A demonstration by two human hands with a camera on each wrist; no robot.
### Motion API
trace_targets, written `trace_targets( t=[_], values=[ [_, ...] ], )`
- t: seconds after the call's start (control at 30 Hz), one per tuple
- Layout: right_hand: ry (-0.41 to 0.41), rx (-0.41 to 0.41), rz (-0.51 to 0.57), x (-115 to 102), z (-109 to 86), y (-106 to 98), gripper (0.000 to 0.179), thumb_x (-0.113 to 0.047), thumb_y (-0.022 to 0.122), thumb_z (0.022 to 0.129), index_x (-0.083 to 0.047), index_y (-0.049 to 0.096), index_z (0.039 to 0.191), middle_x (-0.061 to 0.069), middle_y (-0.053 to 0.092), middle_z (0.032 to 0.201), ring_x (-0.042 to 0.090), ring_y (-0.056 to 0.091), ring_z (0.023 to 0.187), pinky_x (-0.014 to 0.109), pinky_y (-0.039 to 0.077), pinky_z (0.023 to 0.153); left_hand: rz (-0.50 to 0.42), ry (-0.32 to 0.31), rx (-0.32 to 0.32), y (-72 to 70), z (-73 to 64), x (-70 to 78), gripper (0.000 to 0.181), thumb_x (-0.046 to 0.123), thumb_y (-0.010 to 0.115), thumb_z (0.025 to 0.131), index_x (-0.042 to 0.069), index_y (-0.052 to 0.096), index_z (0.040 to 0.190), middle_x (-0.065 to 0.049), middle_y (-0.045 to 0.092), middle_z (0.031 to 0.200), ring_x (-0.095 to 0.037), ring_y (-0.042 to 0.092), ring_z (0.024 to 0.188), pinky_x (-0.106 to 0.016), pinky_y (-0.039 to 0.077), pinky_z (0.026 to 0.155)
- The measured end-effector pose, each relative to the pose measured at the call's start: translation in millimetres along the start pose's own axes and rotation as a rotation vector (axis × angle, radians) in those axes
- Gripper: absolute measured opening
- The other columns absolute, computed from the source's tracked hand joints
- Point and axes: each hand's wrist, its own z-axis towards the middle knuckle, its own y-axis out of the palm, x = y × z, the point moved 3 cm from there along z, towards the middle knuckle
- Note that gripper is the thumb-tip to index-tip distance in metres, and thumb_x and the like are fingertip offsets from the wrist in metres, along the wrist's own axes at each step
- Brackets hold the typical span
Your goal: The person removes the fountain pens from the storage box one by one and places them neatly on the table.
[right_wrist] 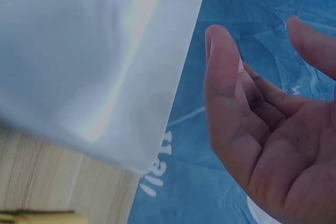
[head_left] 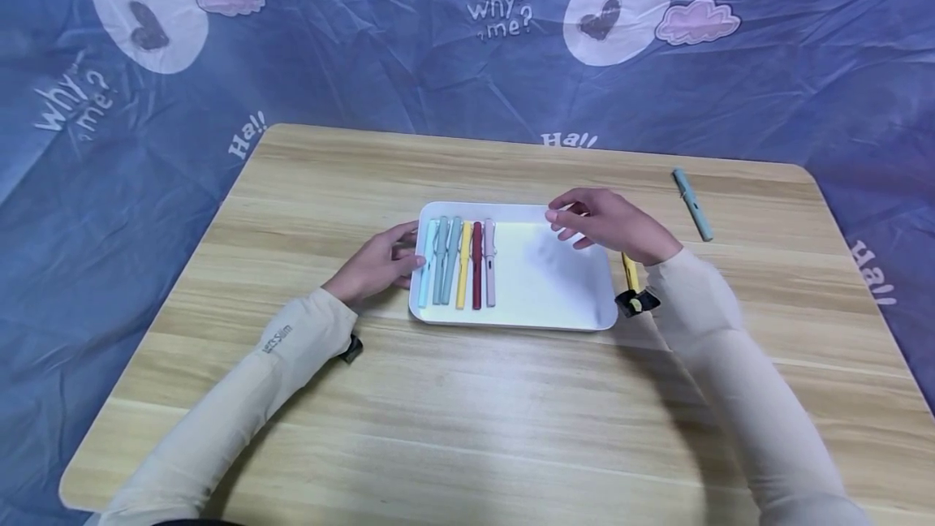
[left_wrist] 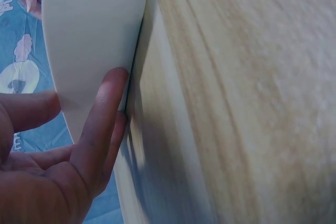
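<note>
My left hand (head_left: pixel 380 262) holds the white tray (head_left: pixel 555 325) at its left end, thumb over the rim and other fingers against the outer wall, as the left wrist view shows. Inside the tray's left half several pens lie side by side: a light cyan pen (head_left: pixel 427 266), two teal pens, a yellow pen (head_left: pixel 463 266), a dark red pen (head_left: pixel 477 266) and a lilac pen (head_left: pixel 490 266). Above the tray's far right corner hovers my right hand (head_left: pixel 602 222), fingers loosely bent; in the right wrist view nothing lies between thumb and fingers.
At the back right of the wooden table (head_left: pixel 475 412) lies a teal pen (head_left: pixel 692 204). Another yellow pen (head_left: pixel 630 270) is right of the tray, partly hidden by my right wrist. A blue patterned cloth (head_left: pixel 409 47) hangs behind the table.
</note>
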Motion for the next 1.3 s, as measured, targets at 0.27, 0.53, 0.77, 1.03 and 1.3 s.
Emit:
trace_targets(
  t=[0.27, 0.53, 0.77, 1.03, 1.3],
  values=[
    [0.018, -0.048, 0.015, -3, 14.8, 16, 0.048, -0.030, 0.060, 0.108, 0.004, 0.054, 0.142, 0.025, 0.064, 0.122, 0.038, 0.065, 0.113, 0.044, 0.061, 0.095, -0.002, -0.008, 0.005, 1.0, 1.1, 0.4, 0.069, 0.005, 0.058, 0.105, 0.006, 0.024, 0.165, -0.020, 0.041, 0.158, -0.035, 0.055, 0.132, -0.035, 0.065, 0.085],
    [0.042, -0.071, 0.007, -3, 30.4, 30, 0.042, -0.028, 0.061, 0.107, 0.003, 0.058, 0.134, 0.024, 0.067, 0.119, 0.035, 0.067, 0.109, 0.044, 0.062, 0.091, 0.000, -0.013, 0.006, 0.7, 1.4, -0.4, 0.070, 0.004, 0.058, 0.105, 0.006, 0.022, 0.165, -0.021, 0.040, 0.158, -0.036, 0.055, 0.133, -0.034, 0.065, 0.085],
    [0.046, -0.068, -0.016, -4, 37.7, 38, 0.035, -0.029, 0.063, 0.106, 0.002, 0.062, 0.123, 0.020, 0.069, 0.112, 0.031, 0.069, 0.102, 0.039, 0.063, 0.084, 0.004, 0.000, 0.003, 1.0, 1.9, -0.5, 0.070, 0.003, 0.058, 0.105, 0.006, 0.023, 0.165, -0.020, 0.040, 0.159, -0.036, 0.055, 0.132, -0.034, 0.065, 0.085],
    [0.047, -0.067, -0.029, -3, 44.0, 48, 0.030, -0.027, 0.065, 0.105, 0.001, 0.064, 0.116, 0.017, 0.068, 0.104, 0.029, 0.068, 0.097, 0.038, 0.063, 0.084, -0.003, 0.007, 0.006, 0.2, 1.8, -1.7, 0.070, 0.003, 0.058, 0.105, 0.005, 0.023, 0.165, -0.021, 0.040, 0.159, -0.037, 0.056, 0.130, -0.034, 0.065, 0.085],
    [0.064, -0.072, -0.079, -3, 49.5, 58, 0.029, -0.026, 0.067, 0.104, 0.001, 0.062, 0.110, 0.014, 0.069, 0.097, 0.023, 0.067, 0.088, 0.032, 0.062, 0.075, -0.001, 0.008, 0.007, 0.2, 1.7, -0.9, 0.070, 0.002, 0.058, 0.105, 0.005, 0.022, 0.165, -0.022, 0.039, 0.159, -0.037, 0.056, 0.131, -0.034, 0.065, 0.085]
  ],
)
